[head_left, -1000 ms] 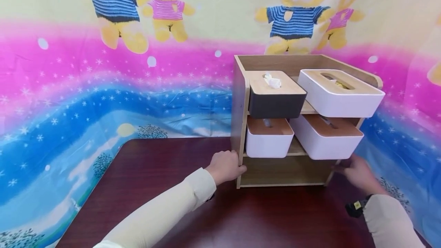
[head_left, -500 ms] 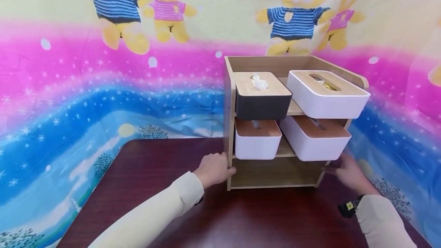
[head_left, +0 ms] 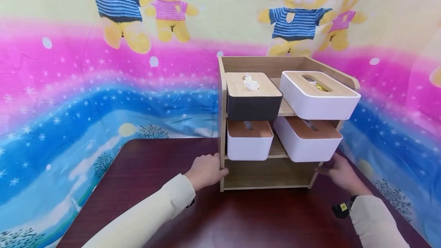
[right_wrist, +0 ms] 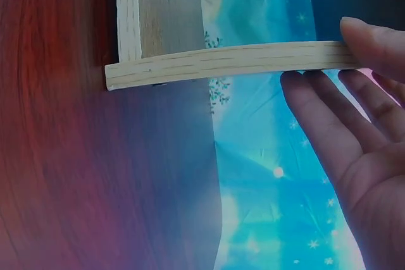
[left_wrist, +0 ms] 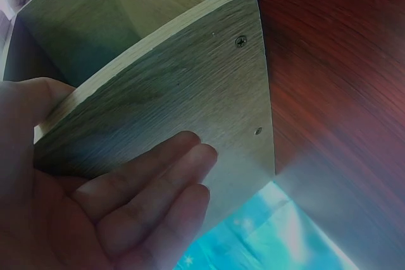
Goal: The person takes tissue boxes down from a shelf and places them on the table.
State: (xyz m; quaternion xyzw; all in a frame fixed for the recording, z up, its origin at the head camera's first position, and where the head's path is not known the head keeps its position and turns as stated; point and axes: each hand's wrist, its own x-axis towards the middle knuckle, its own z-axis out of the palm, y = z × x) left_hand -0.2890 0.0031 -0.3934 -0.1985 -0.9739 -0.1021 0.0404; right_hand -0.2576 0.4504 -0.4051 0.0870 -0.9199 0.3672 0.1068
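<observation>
A light-wood desktop shelf [head_left: 265, 171] stands on the table and carries several tissue boxes. My left hand [head_left: 205, 169] grips the front edge of its left side panel [left_wrist: 158, 99], thumb inside and fingers along the outer face. On the other side my right hand [head_left: 341, 171] pinches the right panel's edge [right_wrist: 221, 61] between thumb and fingers. Up top sit a black tissue box [head_left: 254, 106] with a wooden lid and a larger white tissue box [head_left: 320, 106]. Below them are two white boxes with brown lids, a smaller one [head_left: 249, 148] at left and a longer one [head_left: 313, 150] at right.
The dark red table [head_left: 165, 156] extends left of and in front of the shelf. Behind it hangs a cloth backdrop [head_left: 186, 72] printed with bears and snowflakes. The boxes stick out past the shelf's front edge.
The shelf and its boxes have slid left across the table, with both hands moving along on its sides. The grip of each hand looks unchanged.
</observation>
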